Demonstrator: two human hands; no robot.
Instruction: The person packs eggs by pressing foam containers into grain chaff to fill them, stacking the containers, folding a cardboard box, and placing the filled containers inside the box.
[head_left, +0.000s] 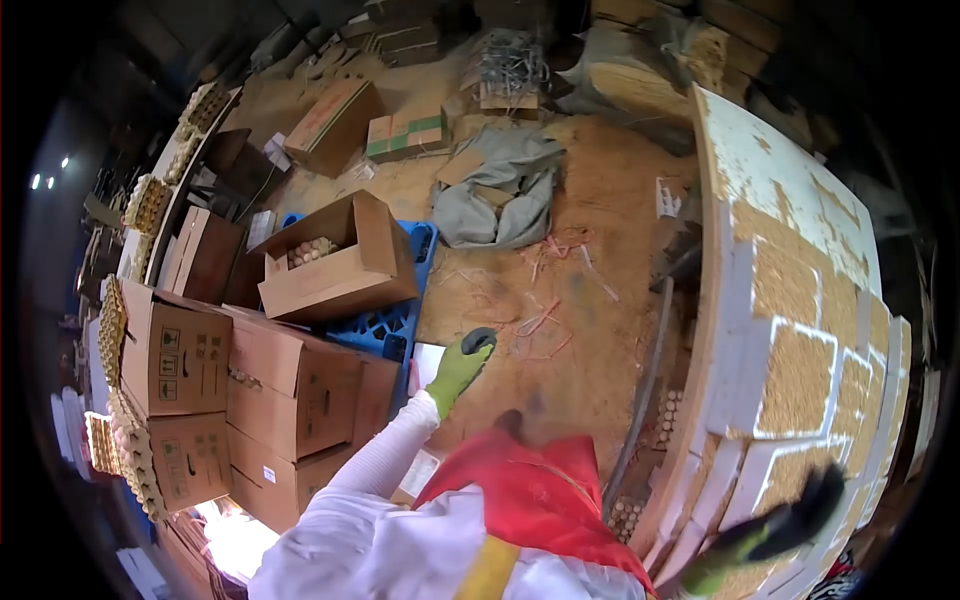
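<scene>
My left hand (462, 368), in a green glove with dark fingertips, hangs over the brown floor in front of me. Its fingers are curled in, and I see nothing held in them. A blue plastic pallet (425, 245) lies beyond it to the left, bearing an open cardboard box (340, 290) with eggs (312, 250) inside. My right hand (795, 525), in a green and black glove, is smeared by motion. Its fingers seem stretched out beside the stacked white-edged blocks with straw-coloured faces (795, 380); whether it touches them I cannot tell.
Stacked cardboard cartons (185, 360) stand at the left, with egg trays (135, 450) along their edge. A grey cloth sack (510, 190) and pink string scraps (540, 320) lie on the floor. Closed boxes (408, 133) stand farther back. A long pole (650, 390) runs along the right.
</scene>
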